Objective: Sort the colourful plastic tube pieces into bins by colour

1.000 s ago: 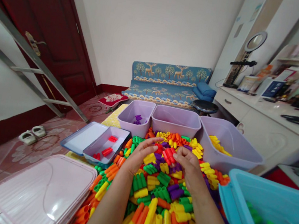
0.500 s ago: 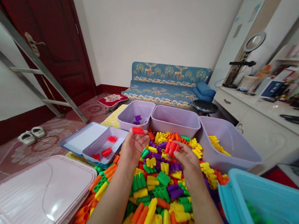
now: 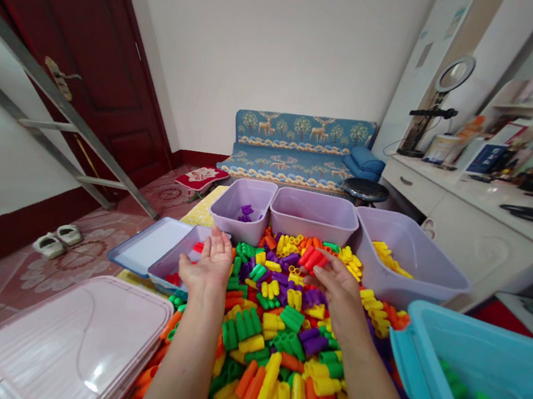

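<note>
My left hand (image 3: 210,263) is over the near edge of a small lidded box (image 3: 171,258), palm up with fingers apart, and nothing shows in it. Red plastic pieces (image 3: 199,247) lie inside that box, partly hidden by the hand. In my right hand (image 3: 338,285) I hold red tube-shaped plastic pieces (image 3: 312,258) joined side by side, gripped at the fingertips. Beneath both hands spreads a heap of plastic tube pieces (image 3: 292,318) in green, yellow, orange and purple.
Behind the heap stand a lilac bin (image 3: 242,228) with purple pieces, a middle lilac bin (image 3: 312,228) and a right lilac bin (image 3: 414,287) with yellow pieces. A turquoise tub (image 3: 492,336) holding green pieces is at right. Stacked pale lids (image 3: 67,336) sit at left.
My left hand has moved left to the small box, and the red piece it held is out of its fingers. My right hand keeps its red pieces, now tilted.
</note>
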A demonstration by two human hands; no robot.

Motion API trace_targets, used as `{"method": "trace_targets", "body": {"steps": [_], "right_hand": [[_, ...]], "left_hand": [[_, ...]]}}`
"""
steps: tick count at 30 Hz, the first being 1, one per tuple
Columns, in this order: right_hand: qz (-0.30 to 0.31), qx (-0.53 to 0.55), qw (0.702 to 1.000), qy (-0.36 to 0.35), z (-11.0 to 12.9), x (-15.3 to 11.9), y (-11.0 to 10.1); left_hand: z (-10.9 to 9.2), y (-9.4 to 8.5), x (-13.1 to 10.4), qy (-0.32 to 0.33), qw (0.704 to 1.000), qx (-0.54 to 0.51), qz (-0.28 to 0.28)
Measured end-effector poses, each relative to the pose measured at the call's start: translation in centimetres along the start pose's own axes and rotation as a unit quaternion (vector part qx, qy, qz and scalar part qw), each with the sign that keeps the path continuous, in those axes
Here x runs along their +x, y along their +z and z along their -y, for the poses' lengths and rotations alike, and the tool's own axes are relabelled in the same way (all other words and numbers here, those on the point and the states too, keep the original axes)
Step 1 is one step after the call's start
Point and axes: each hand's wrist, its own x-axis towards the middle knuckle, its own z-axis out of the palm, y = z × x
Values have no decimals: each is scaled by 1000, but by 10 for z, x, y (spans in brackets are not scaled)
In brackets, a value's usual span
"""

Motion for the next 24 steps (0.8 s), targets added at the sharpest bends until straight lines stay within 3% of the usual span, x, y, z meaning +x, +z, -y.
{"method": "trace_targets", "body": {"steps": [3, 6, 9, 12, 14, 16, 19, 21, 23, 24], "right_hand": [[19, -42, 999, 3, -1, 0, 0], [37, -79, 996, 9, 0, -1, 1], [54, -109, 992, 24, 2, -2, 3], [71, -140, 987, 36, 2, -3, 3], [74, -160, 984, 35, 1, -4, 3], [73, -174, 981, 33, 1, -5, 3], [91, -193, 976, 37, 1, -7, 5], [103, -198, 974, 36, 0, -8, 6], [94, -195, 976, 29, -1, -7, 6], [85, -193, 977, 25, -1, -7, 6]], "left_hand": [[10, 2, -2, -48, 998, 34, 22], [22, 5, -12, -103, 967, 187, 136], [31, 7, -25, -104, 884, 366, 271], [36, 6, -34, -109, 786, 469, 388], [37, 4, -36, -104, 732, 511, 438], [37, 2, -37, -97, 699, 542, 458], [39, -1, -38, -135, 680, 552, 463], [41, -2, -38, -158, 685, 557, 442], [42, -1, -36, -141, 712, 569, 385], [41, 0, -33, -116, 740, 564, 347]]}}
